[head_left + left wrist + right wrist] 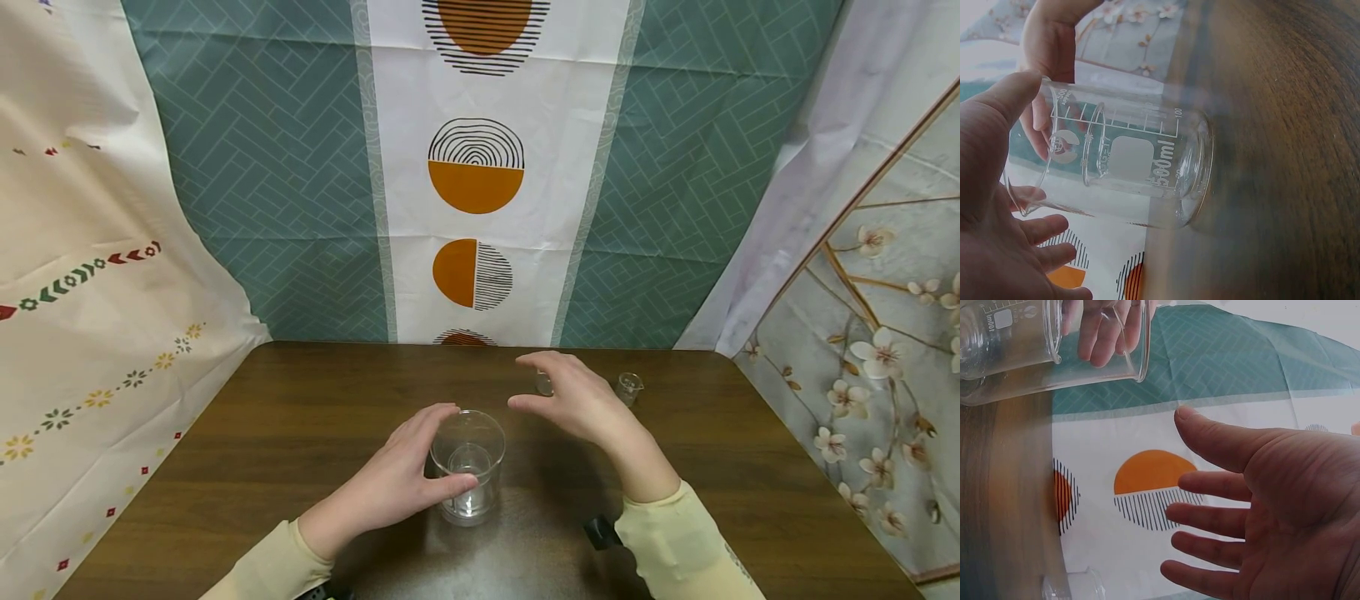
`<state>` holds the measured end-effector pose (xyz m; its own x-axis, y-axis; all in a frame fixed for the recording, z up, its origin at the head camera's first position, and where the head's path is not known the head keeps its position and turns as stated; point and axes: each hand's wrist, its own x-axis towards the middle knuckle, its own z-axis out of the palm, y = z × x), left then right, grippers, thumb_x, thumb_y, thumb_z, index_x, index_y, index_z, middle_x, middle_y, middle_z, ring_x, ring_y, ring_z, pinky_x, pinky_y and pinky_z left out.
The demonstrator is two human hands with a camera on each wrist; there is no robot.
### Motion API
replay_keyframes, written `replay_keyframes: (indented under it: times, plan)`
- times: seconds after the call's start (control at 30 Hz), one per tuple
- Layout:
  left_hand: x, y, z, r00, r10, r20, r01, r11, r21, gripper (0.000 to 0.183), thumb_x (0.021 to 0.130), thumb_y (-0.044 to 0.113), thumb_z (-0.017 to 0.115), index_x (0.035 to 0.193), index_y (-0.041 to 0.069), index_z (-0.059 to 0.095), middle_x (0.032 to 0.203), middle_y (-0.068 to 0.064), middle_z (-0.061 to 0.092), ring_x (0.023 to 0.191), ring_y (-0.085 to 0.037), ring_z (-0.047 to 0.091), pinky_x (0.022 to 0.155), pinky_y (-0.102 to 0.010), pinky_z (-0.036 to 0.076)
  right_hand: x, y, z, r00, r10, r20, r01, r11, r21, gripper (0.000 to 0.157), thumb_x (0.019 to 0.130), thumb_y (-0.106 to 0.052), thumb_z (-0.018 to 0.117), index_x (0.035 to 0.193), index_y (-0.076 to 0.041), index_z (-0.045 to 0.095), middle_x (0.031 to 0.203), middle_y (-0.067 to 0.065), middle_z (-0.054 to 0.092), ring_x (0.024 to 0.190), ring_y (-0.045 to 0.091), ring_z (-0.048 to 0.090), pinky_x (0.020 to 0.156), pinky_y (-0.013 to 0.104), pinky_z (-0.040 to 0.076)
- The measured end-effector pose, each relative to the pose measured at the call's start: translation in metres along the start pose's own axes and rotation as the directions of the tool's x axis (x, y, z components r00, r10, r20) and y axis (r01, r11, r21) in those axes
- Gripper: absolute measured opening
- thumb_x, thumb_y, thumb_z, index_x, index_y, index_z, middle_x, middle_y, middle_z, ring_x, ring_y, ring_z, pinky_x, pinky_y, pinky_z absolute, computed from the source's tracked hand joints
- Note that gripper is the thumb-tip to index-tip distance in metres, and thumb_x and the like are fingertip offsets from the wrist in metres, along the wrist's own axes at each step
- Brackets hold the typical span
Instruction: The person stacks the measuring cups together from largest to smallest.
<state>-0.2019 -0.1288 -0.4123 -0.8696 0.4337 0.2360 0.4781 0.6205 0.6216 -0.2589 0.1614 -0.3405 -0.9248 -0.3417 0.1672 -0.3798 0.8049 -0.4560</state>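
Observation:
A large glass beaker (491, 492) marked 500ml stands upright on the table, with a smaller beaker (1016, 337) nested inside it. My left hand (397, 475) is at its left side, the thumb in front near the rim and the other fingers extended loosely along the far side. In the left wrist view the large beaker (1132, 206) shows its spout between thumb and fingers. Farther back and to the right, my right hand (573, 396) hovers with spread fingers and nothing in it, apart from the beaker. It partly hides a small beaker (543, 383) behind it.
Another small glass beaker (628, 387) stands near the back right of the brown table (322, 400). Behind the table hangs a patterned cloth (300, 167). A flowered panel (877, 358) borders the right side, and a cream cloth (90, 333) the left.

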Motion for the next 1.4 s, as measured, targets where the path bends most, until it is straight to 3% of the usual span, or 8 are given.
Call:
replay_keyframes:
  times: [0.77,1.4]
  plan:
    - [0.000,0.001,-0.001,1.000,-0.005,0.001,0.005,1.000,-0.003,0.093,0.093,0.062,0.084,0.163,0.014,0.046,0.168,-0.004,0.045,0.156,-0.034,0.041,0.124,-0.063,0.035,0.003,0.010,-0.004,0.999,0.026,-0.030,-0.026,1.000,0.011,0.066,0.100,-0.048,0.081,0.154,-0.014,0.064,0.156,0.010,0.062,0.148,0.038,0.051,0.116,0.063,0.045]
    - [-0.001,0.000,-0.001,1.000,-0.011,-0.003,0.012,1.000,0.002,0.094,0.092,0.063,0.085,0.163,0.014,0.046,0.168,-0.004,0.046,0.155,-0.034,0.042,0.123,-0.062,0.037,0.008,0.019,-0.003,0.992,0.055,-0.117,-0.057,0.998,-0.010,0.070,0.101,-0.046,0.081,0.157,-0.010,0.060,0.163,0.017,0.055,0.153,0.042,0.045,0.117,0.068,0.042]
